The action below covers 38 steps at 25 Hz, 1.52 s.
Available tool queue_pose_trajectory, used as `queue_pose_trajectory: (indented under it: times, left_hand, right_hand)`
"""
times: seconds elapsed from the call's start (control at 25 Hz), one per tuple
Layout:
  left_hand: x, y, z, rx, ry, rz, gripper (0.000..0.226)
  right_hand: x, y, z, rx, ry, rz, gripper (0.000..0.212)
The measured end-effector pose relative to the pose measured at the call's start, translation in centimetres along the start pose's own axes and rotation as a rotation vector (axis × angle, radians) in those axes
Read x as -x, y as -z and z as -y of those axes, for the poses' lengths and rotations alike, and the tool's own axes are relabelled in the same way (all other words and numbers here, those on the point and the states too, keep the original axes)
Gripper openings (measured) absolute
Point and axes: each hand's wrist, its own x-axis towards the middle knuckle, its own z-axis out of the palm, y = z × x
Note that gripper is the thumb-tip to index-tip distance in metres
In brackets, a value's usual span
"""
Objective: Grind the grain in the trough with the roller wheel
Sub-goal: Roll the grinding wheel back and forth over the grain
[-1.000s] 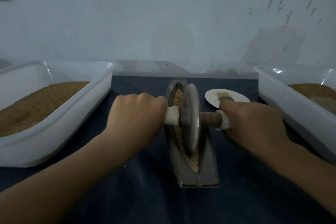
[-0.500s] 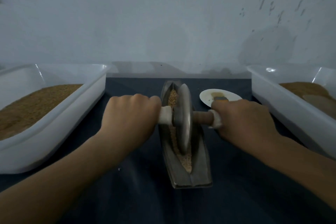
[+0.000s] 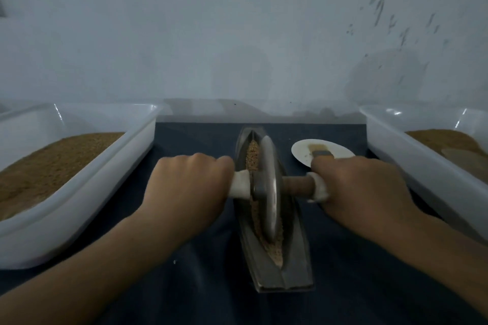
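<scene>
Wheel: roller wheel point(image 3: 268, 187) upright in the trough point(image 3: 295, 258) on the surface, about mid-length, grain point(image 3: 253, 155) ahead of it and behind.
Left hand: left hand point(image 3: 190, 187) fisted round the axle point(image 3: 297, 185) end, fingers holding it.
Right hand: right hand point(image 3: 361, 187) same deal, other end.
Change: barely any travel along the groove since a second ago.
Meaning: probably a slow bit of the stroke, plenty of rolling left.

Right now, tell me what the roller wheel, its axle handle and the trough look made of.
Roller wheel: likely metal, dull grey with a soft sheen along its face. Axle handle: brown and matte, probably wood, with pale wrapping at the grips. Trough: dark grey, matte; probably cast metal, though stone is possible.
</scene>
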Motion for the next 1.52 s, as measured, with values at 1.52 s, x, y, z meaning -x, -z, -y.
queue_pose_trajectory:
  times: [1.52]
  left_hand:
    - [-0.7, -0.5, 0.7, -0.024, 0.07, 0.054, 0.027]
  right_hand:
    - [-1.6, -0.1, 0.4, -0.008, -0.021, 0.021, 0.027]
